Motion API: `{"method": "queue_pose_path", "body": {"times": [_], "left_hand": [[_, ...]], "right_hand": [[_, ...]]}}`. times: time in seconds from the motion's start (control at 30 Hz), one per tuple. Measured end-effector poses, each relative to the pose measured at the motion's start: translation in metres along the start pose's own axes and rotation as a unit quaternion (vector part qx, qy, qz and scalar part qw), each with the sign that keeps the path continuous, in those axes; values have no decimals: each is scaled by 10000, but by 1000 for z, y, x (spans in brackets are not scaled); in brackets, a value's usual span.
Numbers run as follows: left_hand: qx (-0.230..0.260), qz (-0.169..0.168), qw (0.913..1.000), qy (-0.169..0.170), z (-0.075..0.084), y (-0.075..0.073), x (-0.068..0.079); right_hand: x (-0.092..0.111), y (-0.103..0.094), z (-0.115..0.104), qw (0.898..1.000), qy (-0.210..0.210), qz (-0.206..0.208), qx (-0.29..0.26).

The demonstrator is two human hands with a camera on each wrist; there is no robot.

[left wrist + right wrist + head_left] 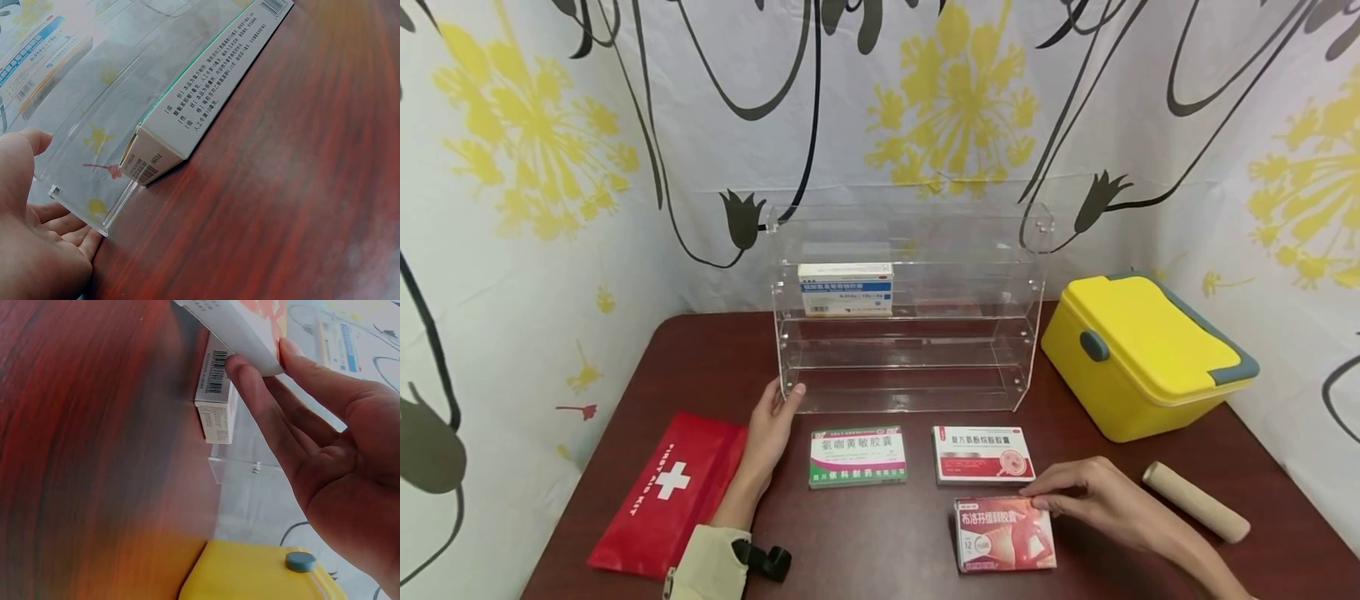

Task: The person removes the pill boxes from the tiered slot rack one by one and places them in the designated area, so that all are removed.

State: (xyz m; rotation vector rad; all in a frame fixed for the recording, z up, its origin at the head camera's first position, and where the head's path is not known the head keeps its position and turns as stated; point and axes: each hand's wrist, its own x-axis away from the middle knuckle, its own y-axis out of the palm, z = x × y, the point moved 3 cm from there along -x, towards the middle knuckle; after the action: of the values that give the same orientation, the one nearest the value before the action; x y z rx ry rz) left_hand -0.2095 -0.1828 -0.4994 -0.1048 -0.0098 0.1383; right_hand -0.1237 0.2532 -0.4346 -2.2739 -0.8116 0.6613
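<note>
The red box (1004,533) lies flat on the table (880,550), at the near right, in front of the person. The right hand (1093,496) pinches its far right corner: the wrist view shows the thumb on top and the fingers (250,394) curled against the box's (244,325) edge, which looks slightly lifted there.

Just behind it lies a white and red box (981,454), and to the left of that a green box (857,457), both flat on the table and near one another.

The left hand (771,433) rests at the front left corner of the clear shelf rack (910,333), thumb tip against its side wall. In the left wrist view the fingers (62,231) lie relaxed and lightly bent at the base of the rack's (94,144) corner, gripping nothing, with the green box (206,106) just beside.

A blue and white box (846,289) sits on the rack's upper shelf, at its left. A red first aid pouch (666,496) lies left of the left forearm. A yellow case (1142,354) with its lid closed stands right of the rack, and a wooden roller (1195,502) lies in front of it, near the right hand.
</note>
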Motion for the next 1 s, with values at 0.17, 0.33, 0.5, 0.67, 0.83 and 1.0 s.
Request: {"method": "queue_pose_path", "body": {"times": [0.17, 0.33, 0.5, 0.67, 0.83, 1.0], "left_hand": [[53, 40, 10000, -6, 0, 0, 1], [105, 24, 9999, 9, 0, 1, 0], [104, 20, 9999, 0, 0, 1, 0], [82, 23, 10000, 0, -1, 0, -1], [92, 8, 10000, 27, -2, 0, -1], [88, 4, 10000, 37, -2, 0, -1]], "right_hand": [[-4, 5, 9, 9994, 311, 98, 105], [-4, 10, 18, 9970, 753, 56, -151], [-3, 14, 23, 9944, 1003, 63, -319], [-2, 16, 24, 9927, 1167, 155, -270], [-3, 17, 23, 9930, 1142, 189, -254], [-3, 17, 22, 9942, 1034, 192, -242]]}}
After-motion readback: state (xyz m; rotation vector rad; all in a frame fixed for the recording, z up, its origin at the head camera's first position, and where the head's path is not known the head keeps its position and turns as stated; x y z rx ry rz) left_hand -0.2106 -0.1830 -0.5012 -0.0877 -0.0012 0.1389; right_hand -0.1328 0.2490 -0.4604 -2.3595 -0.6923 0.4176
